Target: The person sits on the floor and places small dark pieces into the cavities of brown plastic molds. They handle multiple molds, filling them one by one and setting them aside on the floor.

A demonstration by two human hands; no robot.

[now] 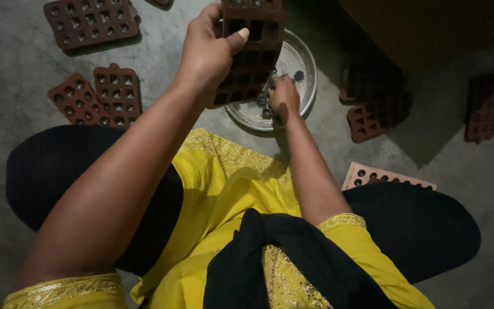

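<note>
One head view is given, and everything is read from it. A brown mould tray [251, 51] with square cavities is held up by the left hand [210, 54], whose fingers [236, 39] are wrapped around its left edge, the thumb pressed on the face turned toward the camera. The tray is carried tilted above a round metal plate [301, 54] that rests on the grey floor [18, 51]; its long axis runs up and down in the view, its lower end hanging over the plate's near side. The right hand [284, 98] is seen just below and to the right of that lower end, curled closed over small dark pieces [298, 75] on the plate; whether anything is pinched between its fingers cannot be told. Of the two hands, the right is the nearer to the plate, the left the nearer to the tray.

The tray's top edge is cut off by the frame. More moulds are scattered on the floor: two at the left [101, 97], one at the upper left [91, 23], several in deep shadow at the right [375, 111], and a paler one [387, 176] partly hidden behind the knee.
</note>
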